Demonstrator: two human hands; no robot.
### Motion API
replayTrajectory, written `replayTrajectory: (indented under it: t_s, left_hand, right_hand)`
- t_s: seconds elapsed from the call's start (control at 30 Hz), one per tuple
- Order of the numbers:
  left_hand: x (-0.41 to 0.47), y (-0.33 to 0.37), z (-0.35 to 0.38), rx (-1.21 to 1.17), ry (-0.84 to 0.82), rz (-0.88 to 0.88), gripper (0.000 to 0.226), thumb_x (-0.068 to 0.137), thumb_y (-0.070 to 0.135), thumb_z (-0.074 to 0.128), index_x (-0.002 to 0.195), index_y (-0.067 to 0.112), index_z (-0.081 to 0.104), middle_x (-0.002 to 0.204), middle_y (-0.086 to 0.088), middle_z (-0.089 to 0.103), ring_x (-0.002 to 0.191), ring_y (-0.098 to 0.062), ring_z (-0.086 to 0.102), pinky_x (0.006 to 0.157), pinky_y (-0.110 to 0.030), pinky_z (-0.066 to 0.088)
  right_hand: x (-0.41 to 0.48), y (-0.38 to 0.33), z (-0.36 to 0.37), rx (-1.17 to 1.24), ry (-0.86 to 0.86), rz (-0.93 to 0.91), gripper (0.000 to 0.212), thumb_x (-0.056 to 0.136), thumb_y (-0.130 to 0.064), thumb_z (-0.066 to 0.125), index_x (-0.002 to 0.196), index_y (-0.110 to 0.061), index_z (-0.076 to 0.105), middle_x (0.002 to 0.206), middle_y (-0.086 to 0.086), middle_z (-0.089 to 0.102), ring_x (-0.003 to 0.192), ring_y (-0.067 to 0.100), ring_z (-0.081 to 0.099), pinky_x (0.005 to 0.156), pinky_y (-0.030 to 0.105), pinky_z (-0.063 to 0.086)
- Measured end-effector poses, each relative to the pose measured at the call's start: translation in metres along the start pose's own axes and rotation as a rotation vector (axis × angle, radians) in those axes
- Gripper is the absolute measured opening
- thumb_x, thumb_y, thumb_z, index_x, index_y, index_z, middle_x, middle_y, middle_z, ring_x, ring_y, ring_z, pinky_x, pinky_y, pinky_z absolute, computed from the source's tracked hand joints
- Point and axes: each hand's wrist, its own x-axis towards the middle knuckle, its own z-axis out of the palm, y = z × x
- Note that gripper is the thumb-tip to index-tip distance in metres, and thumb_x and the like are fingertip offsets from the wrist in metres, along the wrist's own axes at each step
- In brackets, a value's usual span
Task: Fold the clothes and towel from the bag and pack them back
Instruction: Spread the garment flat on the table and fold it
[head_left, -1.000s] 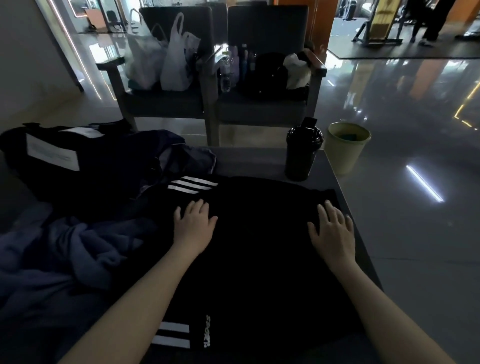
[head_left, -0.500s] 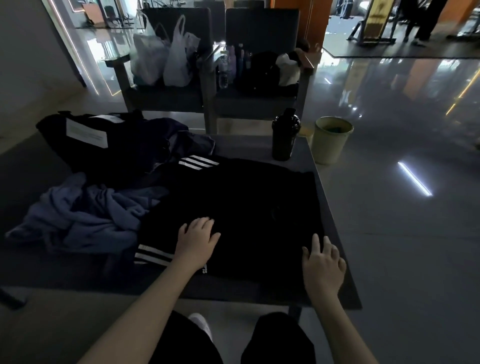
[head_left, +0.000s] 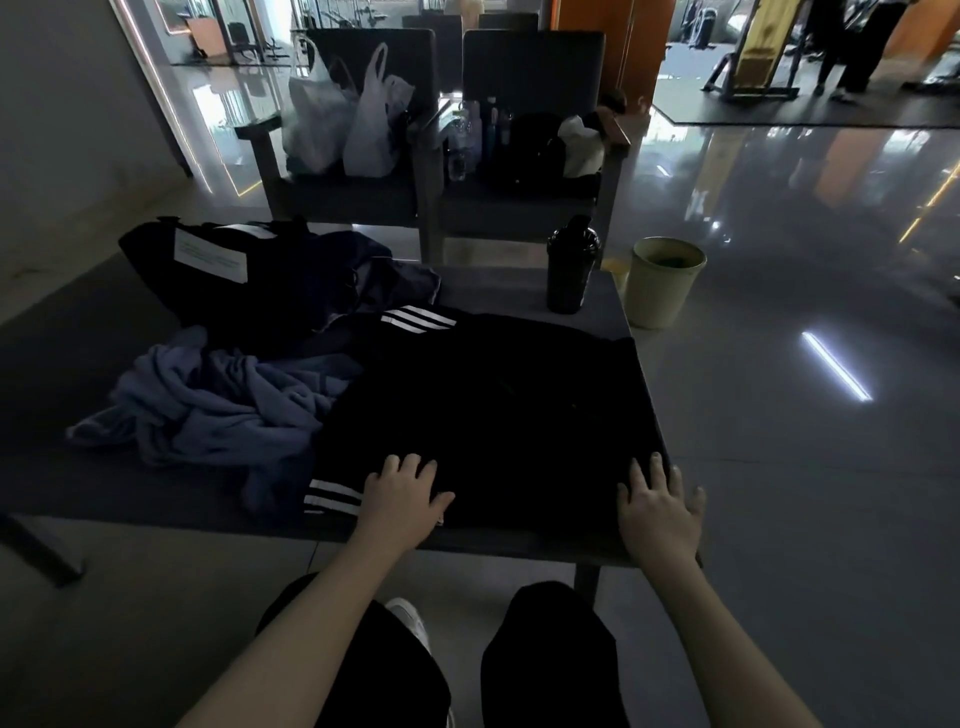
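A black garment with white stripes (head_left: 493, 410) lies spread flat on the right half of the dark table (head_left: 62, 332). My left hand (head_left: 402, 493) lies flat on its near edge beside the lower stripes, fingers spread. My right hand (head_left: 657, 506) rests flat at the garment's near right corner, by the table's edge. A crumpled blue-grey towel (head_left: 208, 410) is heaped to the left. Behind it sits the dark bag (head_left: 218, 275) with a white label, and a navy cloth (head_left: 384, 280) spills from it.
A black shaker bottle (head_left: 569, 265) stands at the table's far right corner. A pale bin (head_left: 662, 283) sits on the floor just beyond. Two chairs (head_left: 530, 171) with plastic bags and bottles stand behind the table. My knees are under the near edge.
Both hands slid back along the black garment from its middle to its near edge. The view pulled back, so more of the table and my legs show.
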Motion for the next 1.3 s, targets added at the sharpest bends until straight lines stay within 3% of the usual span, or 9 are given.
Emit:
replayTrajectory:
  t_s: [0.13,0.3,0.43,0.53,0.7,0.77,0.93,1.17,1.3]
  left_hand:
    - [0.011,0.003,-0.014,-0.096,0.108,0.020,0.042,0.099,0.044,0.034,0.119,0.016,0.058,0.117,-0.004,0.057,0.108,-0.022,0.051,0.084,-0.035,0.041]
    - [0.049,-0.024,-0.035,-0.211,0.242,-0.210,0.034,0.096,0.030,0.047,0.123,0.011,0.052,0.125,-0.009,0.049,0.113,-0.027,0.046,0.085,-0.038,0.042]
    - [0.080,-0.050,-0.041,-0.294,0.104,-0.441,0.055,0.095,0.038,0.050,0.136,0.004,0.035,0.139,-0.017,0.040,0.124,-0.035,0.042,0.093,-0.044,0.040]
    - [0.100,-0.062,-0.029,-0.309,-0.036,-0.527,0.071,0.091,0.045,0.054,0.139,-0.001,0.030,0.137,-0.020,0.042,0.120,-0.037,0.047,0.093,-0.044,0.042]
    - [0.110,-0.070,-0.022,-0.396,-0.033,-0.471,0.025,0.092,0.027,0.056,0.106,0.006,0.058,0.107,-0.016,0.063,0.092,-0.034,0.060,0.069,-0.036,0.047]
    - [0.106,-0.075,-0.029,-0.388,-0.027,-0.430,0.020,0.094,0.023,0.053,0.106,0.009,0.059,0.108,-0.015,0.063,0.091,-0.032,0.059,0.067,-0.034,0.045]
    - [0.092,-0.096,-0.045,-0.457,0.075,-0.586,0.041,0.092,0.022,0.046,0.132,0.011,0.050,0.126,-0.019,0.055,0.106,-0.038,0.055,0.076,-0.038,0.046]
    - [0.106,-0.099,-0.046,-0.622,0.021,-0.651,0.065,0.089,0.056,0.039,0.131,0.007,0.048,0.127,-0.017,0.055,0.109,-0.038,0.055,0.091,-0.045,0.046]
    - [0.128,-0.085,-0.048,-0.576,-0.059,-0.610,0.071,0.083,0.052,0.061,0.132,0.004,0.043,0.128,-0.017,0.053,0.111,-0.036,0.055,0.089,-0.043,0.048]
  right_hand:
    - [0.002,-0.013,-0.004,-0.004,-0.013,0.043,0.054,0.101,-0.035,0.016,0.151,-0.017,0.008,0.159,0.010,0.001,0.146,0.026,-0.004,0.114,0.052,-0.001]
    - [-0.001,-0.016,0.012,0.053,0.083,0.050,0.056,0.100,-0.033,0.019,0.151,-0.012,0.009,0.158,0.014,0.001,0.146,0.027,-0.001,0.117,0.046,0.003]
    - [0.002,-0.013,0.021,0.123,0.158,0.047,0.056,0.100,-0.034,0.022,0.151,-0.014,0.012,0.159,0.011,0.003,0.146,0.024,-0.001,0.117,0.042,-0.001]
    - [0.003,-0.012,0.023,0.147,0.171,0.046,0.057,0.099,-0.035,0.023,0.151,-0.015,0.011,0.159,0.010,0.002,0.146,0.023,-0.003,0.118,0.039,-0.003]
    - [0.003,-0.011,0.023,0.148,0.174,0.048,0.056,0.100,-0.036,0.022,0.151,-0.017,0.009,0.159,0.008,0.000,0.146,0.021,-0.005,0.118,0.038,-0.002]
    - [0.003,-0.011,0.023,0.162,0.175,0.049,0.056,0.100,-0.035,0.023,0.151,-0.017,0.011,0.159,0.008,0.000,0.146,0.021,-0.004,0.118,0.039,-0.002]
    - [0.003,-0.011,0.021,0.162,0.171,0.048,0.055,0.100,-0.035,0.025,0.151,-0.018,0.015,0.159,0.008,0.003,0.146,0.021,-0.002,0.118,0.039,0.000]
    - [0.002,-0.011,0.022,0.161,0.167,0.046,0.055,0.100,-0.036,0.025,0.151,-0.019,0.014,0.159,0.007,0.001,0.146,0.021,-0.003,0.118,0.038,-0.001]
    - [0.004,-0.012,0.025,0.164,0.184,0.059,0.055,0.099,-0.035,0.027,0.151,-0.020,0.015,0.159,0.007,0.004,0.146,0.021,-0.001,0.118,0.038,0.000]
